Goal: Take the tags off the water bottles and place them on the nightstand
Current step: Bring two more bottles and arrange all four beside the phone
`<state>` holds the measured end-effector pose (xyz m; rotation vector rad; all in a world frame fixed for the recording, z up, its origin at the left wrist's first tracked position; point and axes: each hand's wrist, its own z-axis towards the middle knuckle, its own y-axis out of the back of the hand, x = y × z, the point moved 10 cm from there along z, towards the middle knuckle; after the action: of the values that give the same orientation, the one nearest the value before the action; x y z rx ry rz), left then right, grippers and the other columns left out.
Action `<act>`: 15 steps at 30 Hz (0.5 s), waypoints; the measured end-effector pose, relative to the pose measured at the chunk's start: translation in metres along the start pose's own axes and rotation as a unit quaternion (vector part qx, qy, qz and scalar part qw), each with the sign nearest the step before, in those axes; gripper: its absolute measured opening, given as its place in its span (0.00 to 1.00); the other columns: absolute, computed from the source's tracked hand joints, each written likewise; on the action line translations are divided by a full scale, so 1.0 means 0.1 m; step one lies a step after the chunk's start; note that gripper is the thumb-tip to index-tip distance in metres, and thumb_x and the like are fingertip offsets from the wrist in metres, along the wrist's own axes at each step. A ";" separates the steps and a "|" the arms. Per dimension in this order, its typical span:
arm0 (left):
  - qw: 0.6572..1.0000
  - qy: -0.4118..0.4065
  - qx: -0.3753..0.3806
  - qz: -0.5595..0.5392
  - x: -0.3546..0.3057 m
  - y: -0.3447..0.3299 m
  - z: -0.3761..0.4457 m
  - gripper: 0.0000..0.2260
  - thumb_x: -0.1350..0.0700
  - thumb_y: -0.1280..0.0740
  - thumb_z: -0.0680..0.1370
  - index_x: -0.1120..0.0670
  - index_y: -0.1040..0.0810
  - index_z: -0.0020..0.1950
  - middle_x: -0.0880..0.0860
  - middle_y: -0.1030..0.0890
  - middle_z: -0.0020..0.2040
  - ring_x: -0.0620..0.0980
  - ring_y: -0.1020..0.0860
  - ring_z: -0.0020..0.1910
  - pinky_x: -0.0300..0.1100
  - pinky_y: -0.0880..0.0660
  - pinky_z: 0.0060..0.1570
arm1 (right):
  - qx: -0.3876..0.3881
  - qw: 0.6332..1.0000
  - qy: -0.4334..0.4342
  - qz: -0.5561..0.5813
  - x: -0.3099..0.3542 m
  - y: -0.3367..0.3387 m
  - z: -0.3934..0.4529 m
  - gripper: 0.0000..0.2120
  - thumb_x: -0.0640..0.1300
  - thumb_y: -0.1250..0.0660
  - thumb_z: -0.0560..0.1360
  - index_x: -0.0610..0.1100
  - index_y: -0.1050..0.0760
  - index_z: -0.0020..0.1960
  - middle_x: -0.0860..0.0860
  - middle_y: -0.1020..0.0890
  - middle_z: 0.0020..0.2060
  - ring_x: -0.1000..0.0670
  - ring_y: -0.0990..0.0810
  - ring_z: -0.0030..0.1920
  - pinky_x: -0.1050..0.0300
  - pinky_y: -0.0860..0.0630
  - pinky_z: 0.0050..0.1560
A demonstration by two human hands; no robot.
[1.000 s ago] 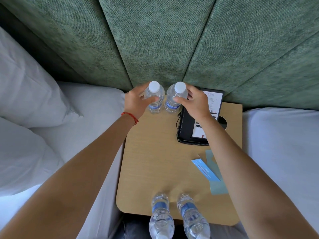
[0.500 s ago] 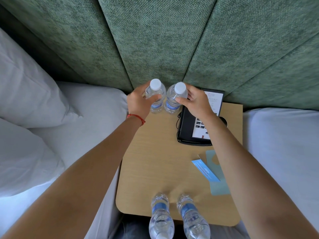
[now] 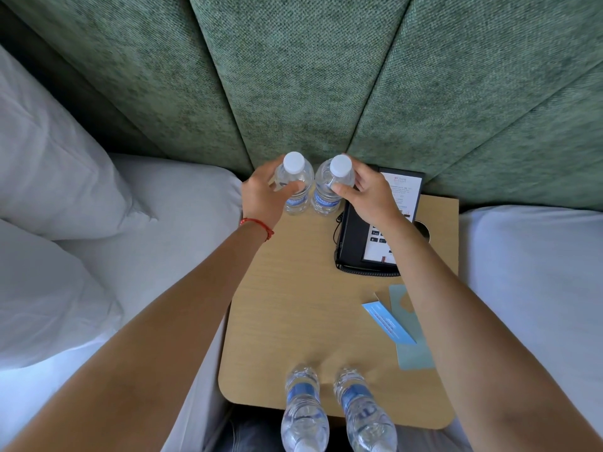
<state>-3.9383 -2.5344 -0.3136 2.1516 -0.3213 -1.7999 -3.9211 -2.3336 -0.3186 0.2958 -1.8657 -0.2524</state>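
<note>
Two hands at the far bottles on the nightstand point(image 3: 293, 308).
The left hand point(image 3: 264, 197) gripped one clear bottle point(image 3: 295, 187), the right hand point(image 3: 368, 195) the other bottle point(image 3: 329, 190); blue labels were unreadable; two tags point(image 3: 399, 324) lay nearby.

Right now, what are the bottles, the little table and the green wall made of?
Bottles: clear plastic, probably; see-through, ridged, white caps.
Table: looks like pale wood or laminate; fine grain lines, matte.
Green wall: padded woven fabric; speckled weave and seams show.

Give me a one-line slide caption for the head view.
Left hand and right hand each grip a capped water bottle at the nightstand's far edge; removed tags lie nearby.
</note>
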 end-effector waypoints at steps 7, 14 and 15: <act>1.000 -0.003 0.003 0.021 -0.04 0.01 -0.01 0.23 0.57 0.25 0.67 0.54 0.24 0.61 0.53 0.20 0.59 0.45 0.26 0.58 0.44 0.27 0.59 | -0.061 0.998 0.001 0.001 -0.07 0.05 -0.16 0.28 0.43 0.30 0.72 0.40 0.34 0.69 0.46 0.27 0.66 0.51 0.29 0.67 0.49 0.34 0.69; 0.999 0.003 -0.027 0.034 0.05 0.16 -0.25 0.26 0.52 0.28 0.71 0.56 0.30 0.66 0.55 0.24 0.63 0.47 0.27 0.61 0.37 0.31 0.54 | -0.129 0.991 -0.027 0.013 -0.15 0.15 -0.49 0.26 0.46 0.31 0.73 0.39 0.33 0.68 0.45 0.28 0.67 0.49 0.29 0.66 0.58 0.34 0.66; 0.999 0.002 -0.028 0.030 0.05 0.17 -0.32 0.25 0.52 0.29 0.72 0.56 0.29 0.66 0.55 0.24 0.63 0.48 0.27 0.61 0.38 0.30 0.54 | -0.133 0.991 -0.024 0.014 -0.12 0.16 -0.55 0.25 0.46 0.31 0.73 0.39 0.32 0.68 0.45 0.27 0.67 0.49 0.28 0.66 0.58 0.34 0.66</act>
<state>-3.9056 -2.5493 -0.3067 2.0846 -0.3283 -1.7508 -3.8660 -2.3163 -0.3078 0.0799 -1.8559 -0.4879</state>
